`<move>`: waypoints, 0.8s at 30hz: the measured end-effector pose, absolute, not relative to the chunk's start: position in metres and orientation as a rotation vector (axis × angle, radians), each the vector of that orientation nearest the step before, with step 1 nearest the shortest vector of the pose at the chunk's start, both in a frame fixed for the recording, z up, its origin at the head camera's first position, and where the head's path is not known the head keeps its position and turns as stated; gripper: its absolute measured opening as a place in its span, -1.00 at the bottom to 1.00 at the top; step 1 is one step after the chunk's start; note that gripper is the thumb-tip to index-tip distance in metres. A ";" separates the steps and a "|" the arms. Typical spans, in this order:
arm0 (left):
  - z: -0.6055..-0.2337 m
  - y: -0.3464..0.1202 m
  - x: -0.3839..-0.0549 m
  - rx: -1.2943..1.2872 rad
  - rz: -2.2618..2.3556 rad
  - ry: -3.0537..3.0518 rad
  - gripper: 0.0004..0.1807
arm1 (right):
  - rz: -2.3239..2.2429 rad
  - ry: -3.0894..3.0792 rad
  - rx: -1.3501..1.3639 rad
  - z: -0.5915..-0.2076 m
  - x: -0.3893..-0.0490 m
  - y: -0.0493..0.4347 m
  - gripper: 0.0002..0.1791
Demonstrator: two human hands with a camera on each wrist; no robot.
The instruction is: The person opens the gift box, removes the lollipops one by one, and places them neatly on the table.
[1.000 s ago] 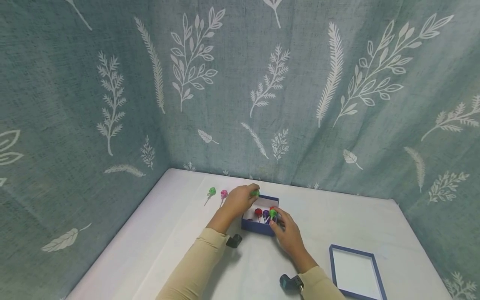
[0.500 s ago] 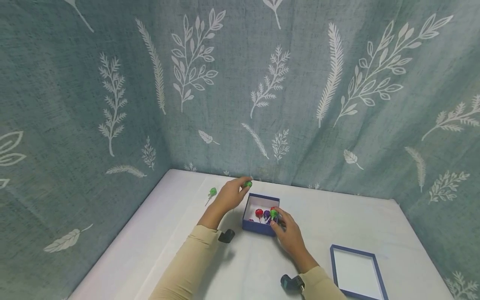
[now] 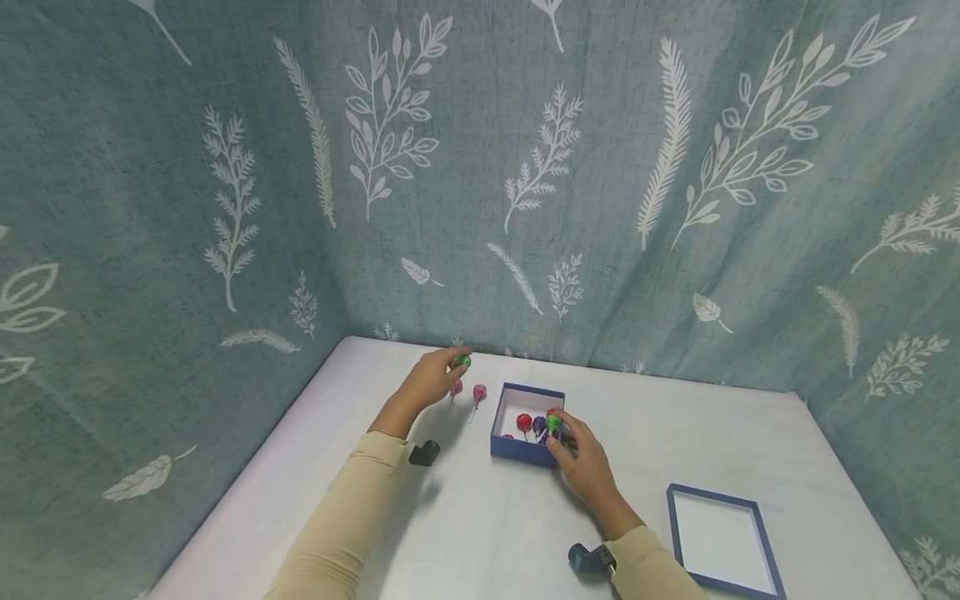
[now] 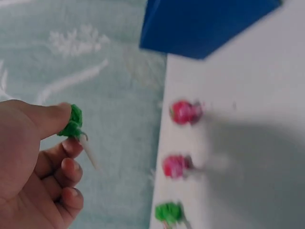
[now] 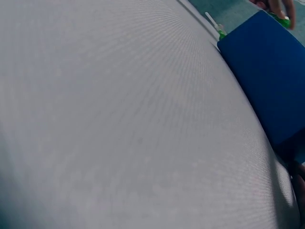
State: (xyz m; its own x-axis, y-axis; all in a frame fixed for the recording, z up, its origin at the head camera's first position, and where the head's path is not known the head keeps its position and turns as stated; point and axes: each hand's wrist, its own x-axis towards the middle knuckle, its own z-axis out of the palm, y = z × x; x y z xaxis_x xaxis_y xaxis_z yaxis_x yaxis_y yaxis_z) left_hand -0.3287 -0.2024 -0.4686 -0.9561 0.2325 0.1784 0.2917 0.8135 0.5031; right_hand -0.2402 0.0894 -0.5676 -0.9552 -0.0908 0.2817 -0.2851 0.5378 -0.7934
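My left hand (image 3: 429, 379) pinches a wrapped green lollipop (image 4: 72, 121) between thumb and forefinger, its white stick pointing down. It is over the back of the table, left of the box. Below it, two pink lollipops (image 4: 183, 111) and a green lollipop (image 4: 168, 213) lie in a row, the green one hidden in the head view. My right hand (image 3: 585, 462) grips the right side of the open blue box (image 3: 517, 450), its fingers and thumb curled at that wall. Inside are a red lollipop (image 3: 523, 422), a purple one (image 3: 539, 425) and a green one (image 3: 553, 422) right by my fingertips.
A blue-edged lid (image 3: 720, 537) lies on the white table (image 3: 480, 533) at the right, its white inside facing up. A patterned green curtain (image 3: 465, 208) hangs behind the table and along its left side.
My left hand has moved left from over the box's back left corner, carrying the green lollipop over the row on the table. My right hand has stayed at the box.
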 end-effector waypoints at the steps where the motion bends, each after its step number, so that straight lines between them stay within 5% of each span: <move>1: -0.470 -0.207 -0.330 -0.413 -0.825 -2.896 -0.59 | 1.386 -2.578 0.308 -0.567 -0.240 0.090 -0.43; 24: -0.487 -0.280 -0.350 -0.141 -0.819 -3.013 -0.59 | 1.391 -2.563 0.326 -0.570 -0.243 0.090 -0.44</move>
State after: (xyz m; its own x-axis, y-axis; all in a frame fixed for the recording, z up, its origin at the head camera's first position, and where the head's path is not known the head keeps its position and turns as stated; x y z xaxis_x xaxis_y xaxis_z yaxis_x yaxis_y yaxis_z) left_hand -0.3501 -0.2797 -0.4869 -0.9958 0.0825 0.0395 0.0911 0.8587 0.5044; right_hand -0.2428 0.0902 -0.5699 -0.9542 -0.0946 0.2837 -0.2894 0.5309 -0.7965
